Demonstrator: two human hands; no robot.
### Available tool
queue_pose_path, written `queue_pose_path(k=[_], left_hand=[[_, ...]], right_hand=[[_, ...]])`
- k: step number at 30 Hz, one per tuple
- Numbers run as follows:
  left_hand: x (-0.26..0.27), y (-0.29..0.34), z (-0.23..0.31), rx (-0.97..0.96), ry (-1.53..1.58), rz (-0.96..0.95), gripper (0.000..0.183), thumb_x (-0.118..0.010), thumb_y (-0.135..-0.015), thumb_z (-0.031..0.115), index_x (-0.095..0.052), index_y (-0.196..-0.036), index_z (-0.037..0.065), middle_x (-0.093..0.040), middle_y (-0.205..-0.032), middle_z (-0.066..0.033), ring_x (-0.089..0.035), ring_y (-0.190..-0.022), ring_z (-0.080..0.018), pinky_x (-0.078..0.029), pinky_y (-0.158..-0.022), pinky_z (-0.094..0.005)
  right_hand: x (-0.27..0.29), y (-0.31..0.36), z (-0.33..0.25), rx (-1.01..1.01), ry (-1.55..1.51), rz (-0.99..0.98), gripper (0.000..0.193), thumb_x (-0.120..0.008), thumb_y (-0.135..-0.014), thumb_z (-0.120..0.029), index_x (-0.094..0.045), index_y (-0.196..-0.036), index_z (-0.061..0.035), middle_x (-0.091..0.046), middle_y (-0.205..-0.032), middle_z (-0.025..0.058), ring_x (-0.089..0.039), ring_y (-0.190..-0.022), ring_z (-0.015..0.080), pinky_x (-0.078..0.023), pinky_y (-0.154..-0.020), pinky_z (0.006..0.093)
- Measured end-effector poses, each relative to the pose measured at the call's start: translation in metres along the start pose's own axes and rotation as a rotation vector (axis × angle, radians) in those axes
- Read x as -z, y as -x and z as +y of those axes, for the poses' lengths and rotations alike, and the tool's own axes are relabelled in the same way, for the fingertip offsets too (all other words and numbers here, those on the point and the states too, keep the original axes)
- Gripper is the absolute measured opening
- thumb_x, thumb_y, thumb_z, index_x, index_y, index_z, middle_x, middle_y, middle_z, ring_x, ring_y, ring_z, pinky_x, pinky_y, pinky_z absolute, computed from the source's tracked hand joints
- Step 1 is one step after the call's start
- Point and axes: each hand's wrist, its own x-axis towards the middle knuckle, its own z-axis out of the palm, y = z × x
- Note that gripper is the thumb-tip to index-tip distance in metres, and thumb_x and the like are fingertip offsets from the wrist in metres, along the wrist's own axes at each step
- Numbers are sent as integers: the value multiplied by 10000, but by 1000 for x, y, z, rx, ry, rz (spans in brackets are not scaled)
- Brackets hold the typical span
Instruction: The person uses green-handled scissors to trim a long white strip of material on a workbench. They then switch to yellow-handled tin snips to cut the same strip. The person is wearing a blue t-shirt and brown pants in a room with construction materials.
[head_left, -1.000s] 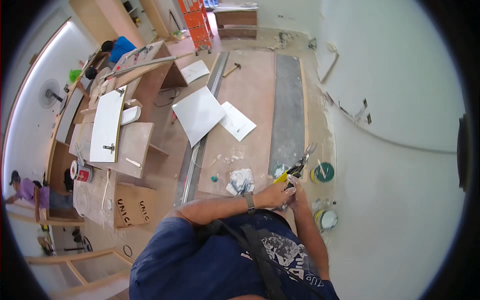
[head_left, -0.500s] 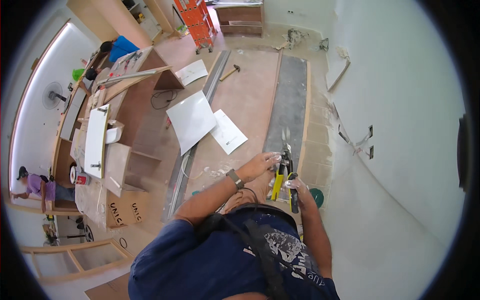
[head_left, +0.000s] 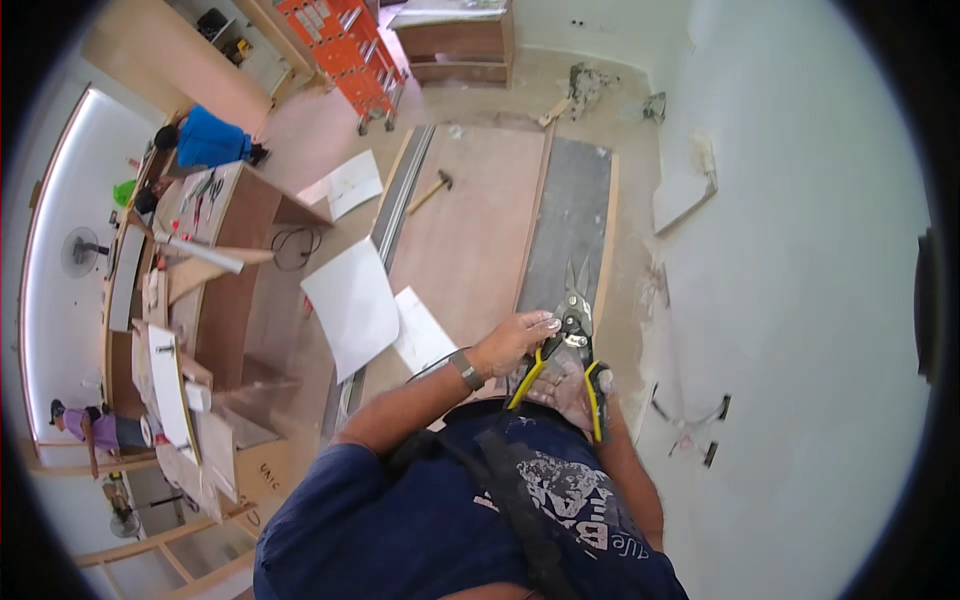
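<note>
A pair of tin snips (head_left: 573, 318) with yellow and black handles points away from me, its blades slightly parted and its handles spread wide. My left hand (head_left: 511, 343) is closed on it, thumb and fingers pinching beside the pivot. Lower down, my right hand (head_left: 566, 388) lies behind the handles, with the right handle across its thumb side; some of its fingers are hidden. White dust or paste coats the fingers of both hands. Nothing shows between the blades.
Ahead on the floor lie a wood-toned panel (head_left: 470, 210), a grey strip (head_left: 570, 190), a hammer (head_left: 429, 192) and white sheets (head_left: 352, 305). A cluttered workbench (head_left: 215, 320) stands left, an orange ladder (head_left: 345, 60) beyond. The wall (head_left: 800, 250) rises close on my right. Two people work at left.
The snips' handles have spread apart and the blades have parted. My right hand has shifted inward behind the handles; my left hand stays by the pivot. The whole view has turned slightly.
</note>
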Motion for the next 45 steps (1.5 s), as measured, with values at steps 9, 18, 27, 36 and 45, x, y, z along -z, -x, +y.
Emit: queue_pose_path(k=[9,18,27,36,45], left_hand=[[24,-193,134,-346,-97,40,185,-399,-891,183,-504,-884,31,-452,-767,55,-410,-727,-29,-363,-678,-189],[66,-364,270,-439,25,154,200,-392,-893,201,-501,-874,34,-443,-741,52,-397,-683,-26,-357,-634,-192],[144,-544,395,-446,57,41,206,-423,-878,204,-514,-846,22,-442,-737,40,-390,-690,-41,-348,-628,-201],[231,-655,495,-485,-208,195,263,-413,-883,213,-529,-953,-13,-520,-850,-5,-441,-762,-73,-384,-718,-232],[412,-745,525,-190,89,754,285,-439,-861,266,-542,-963,21,-558,-784,-5,-473,-672,-60,-389,-602,-198]], right_hand=[[22,-168,-190,12,68,16,745,-556,-637,-384,-297,-1222,-3,-444,-1130,179,-471,-1008,267,-354,-883,391],[33,-326,-367,-61,104,3,782,-566,-628,-438,-293,-1223,-11,-440,-1133,176,-464,-1009,281,-344,-887,406],[20,-496,-523,-154,213,-26,821,-577,-619,-492,-288,-1225,-19,-436,-1135,173,-457,-1011,295,-334,-890,421],[-30,-660,-629,-308,393,-106,767,-561,-633,-457,-307,-1199,-6,-442,-1090,143,-461,-988,260,-342,-879,371],[5,-842,-726,-401,938,-69,445,-519,-715,-273,-409,-1061,-17,-513,-893,85,-494,-827,164,-391,-726,293]])
